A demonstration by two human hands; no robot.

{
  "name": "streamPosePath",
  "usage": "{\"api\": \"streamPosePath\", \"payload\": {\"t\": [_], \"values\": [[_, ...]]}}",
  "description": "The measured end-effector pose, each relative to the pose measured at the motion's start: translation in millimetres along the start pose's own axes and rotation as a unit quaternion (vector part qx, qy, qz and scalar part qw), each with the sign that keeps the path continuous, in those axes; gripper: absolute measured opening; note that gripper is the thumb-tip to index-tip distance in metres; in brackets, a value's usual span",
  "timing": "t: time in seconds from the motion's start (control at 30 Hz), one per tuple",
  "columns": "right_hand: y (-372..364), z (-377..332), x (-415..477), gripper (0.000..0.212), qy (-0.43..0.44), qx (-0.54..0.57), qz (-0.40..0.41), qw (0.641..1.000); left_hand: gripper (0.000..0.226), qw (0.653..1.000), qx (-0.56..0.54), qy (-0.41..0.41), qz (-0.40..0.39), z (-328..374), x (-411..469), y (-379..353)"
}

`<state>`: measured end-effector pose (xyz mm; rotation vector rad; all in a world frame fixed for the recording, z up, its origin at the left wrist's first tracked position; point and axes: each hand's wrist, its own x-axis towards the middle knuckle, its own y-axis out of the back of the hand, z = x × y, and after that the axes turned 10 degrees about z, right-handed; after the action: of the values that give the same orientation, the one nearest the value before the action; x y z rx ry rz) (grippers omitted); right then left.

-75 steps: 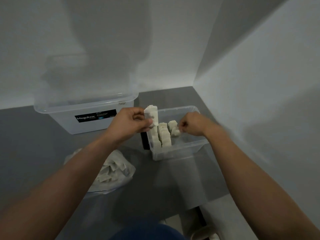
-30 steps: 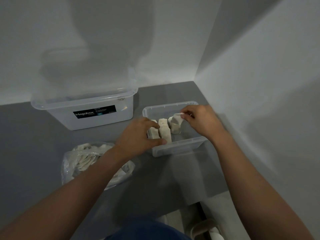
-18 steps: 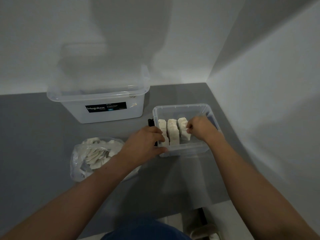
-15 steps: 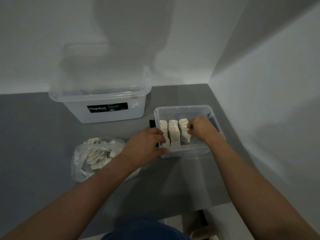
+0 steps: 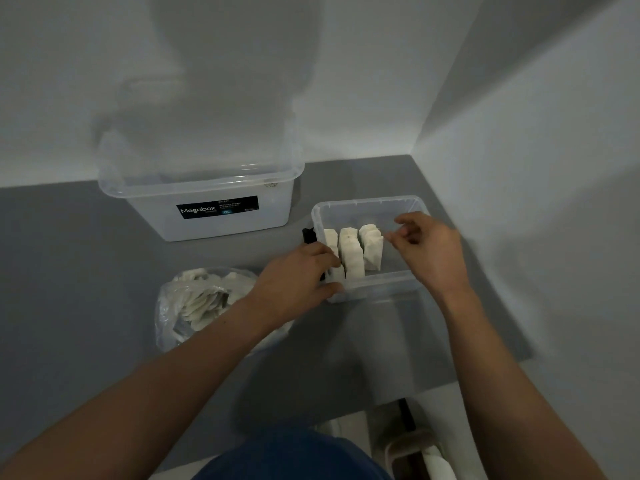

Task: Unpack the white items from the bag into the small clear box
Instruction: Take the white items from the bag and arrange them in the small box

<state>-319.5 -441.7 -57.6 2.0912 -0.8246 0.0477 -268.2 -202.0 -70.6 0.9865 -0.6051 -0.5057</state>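
Surface: flat grey matte tabletop (image 5: 86,271), in a corner of plain white walls (image 5: 519,150) (dim light).
Small clear plastic box (image 5: 367,202): by the right wall, holding three upright rows of white packets (image 5: 351,254).
Crumpled clear plastic bag (image 5: 194,303): left of it, partly hidden by the forearm (image 5: 173,375).
Left hand (image 5: 294,282): fingers clamped over the box's near-left corner.
Right hand (image 5: 429,251): above the box's right half; I cannot tell whether its bent fingers pinch anything.
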Motion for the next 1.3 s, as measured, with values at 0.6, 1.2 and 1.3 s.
{"api": "streamPosePath", "payload": {"t": [0.6, 1.2, 1.3], "values": [[-127, -118, -192, 0.014, 0.237, 0.057, -0.022, 0.970, 0.018, 0.976, 0.102, -0.043, 0.187, -139, -147, 37], [-112, -116, -181, 0.071, 0.061, -0.163, -0.138, 0.975, 0.045, 0.997, 0.036, -0.036, 0.063, -141, -151, 39], [-114, -102, -183, 0.063, 0.067, -0.119, -0.164, 0.977, 0.050, 0.998, 0.040, -0.014, 0.044, -145, -152, 31]]}}
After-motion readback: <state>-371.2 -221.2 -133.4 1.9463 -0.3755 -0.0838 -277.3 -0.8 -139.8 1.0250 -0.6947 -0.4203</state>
